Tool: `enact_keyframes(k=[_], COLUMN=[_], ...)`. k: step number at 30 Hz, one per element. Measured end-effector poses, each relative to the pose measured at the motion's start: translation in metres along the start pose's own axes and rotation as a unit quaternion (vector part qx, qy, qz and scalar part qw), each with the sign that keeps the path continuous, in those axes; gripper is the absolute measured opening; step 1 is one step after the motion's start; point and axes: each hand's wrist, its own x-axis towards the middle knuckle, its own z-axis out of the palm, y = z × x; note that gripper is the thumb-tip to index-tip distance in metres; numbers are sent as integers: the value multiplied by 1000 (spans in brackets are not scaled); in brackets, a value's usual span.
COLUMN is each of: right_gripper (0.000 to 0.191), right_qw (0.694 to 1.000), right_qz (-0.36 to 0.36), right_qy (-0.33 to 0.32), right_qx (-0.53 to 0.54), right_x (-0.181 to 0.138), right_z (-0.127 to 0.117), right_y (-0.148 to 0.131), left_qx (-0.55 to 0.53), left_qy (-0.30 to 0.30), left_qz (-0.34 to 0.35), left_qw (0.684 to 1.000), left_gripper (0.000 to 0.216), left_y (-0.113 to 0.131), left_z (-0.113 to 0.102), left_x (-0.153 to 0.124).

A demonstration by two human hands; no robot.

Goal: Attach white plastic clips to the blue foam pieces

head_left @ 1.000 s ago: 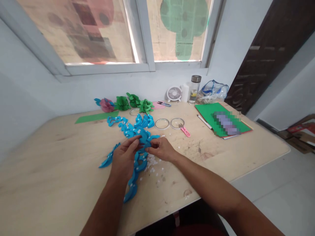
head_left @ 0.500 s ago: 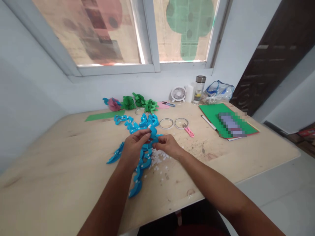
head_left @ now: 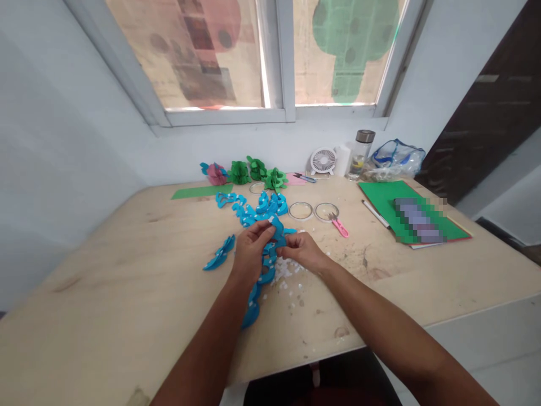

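Observation:
Between my two hands is a curved blue paper piece with a small white tab near its top. My left hand pinches it from the left. On its lower right side, the fingers of my right hand are closed on the same piece. More blue paper pieces with white tabs lie under and below the hands, partly hidden by them. Others are clustered just behind. A separate blue piece rests to the left. Small white paper bits are scattered beneath my right hand.
Behind stand green paper flowers, a pink one, a small fan and a glass bottle. Tape rings and pink-handled snips lie right of the blue pieces. Green sheets and a pen are farther right.
The whole view has shifted, so the table and hands appear farther right. Both hands keep their hold on the blue piece, with little change in grip.

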Motion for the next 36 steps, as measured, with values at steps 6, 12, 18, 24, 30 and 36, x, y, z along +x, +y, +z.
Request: enact_keyframes(k=[6, 12, 18, 24, 30, 36], right_gripper=[22, 18, 22, 17, 14, 14], right_qw=[1000, 998, 994, 985, 983, 983], right_qz=[-15, -46, -60, -50, -42, -29], right_qy=[-11, -7, 83, 137, 151, 165], right_qx=[-6, -36, 47, 90, 92, 80], right_x=[-2, -3, -1, 2, 2, 3], right_z=[3, 3, 4, 3, 1, 0], right_y=[-5, -8, -12, -9, -9, -7], left_qx=[-15, -6, 95, 118, 134, 207], left_qy=[39, 59, 46, 4, -16, -17], left_qz=[9, 31, 21, 22, 28, 72], left_qw=[999, 998, 994, 993, 990, 975], left_gripper=[27, 24, 25, 31, 34, 33], left_y=[0, 1, 7, 0, -3, -4], left_z=[5, 1, 8, 13, 12, 10], left_x=[-3, -2, -11, -15, -15, -15])
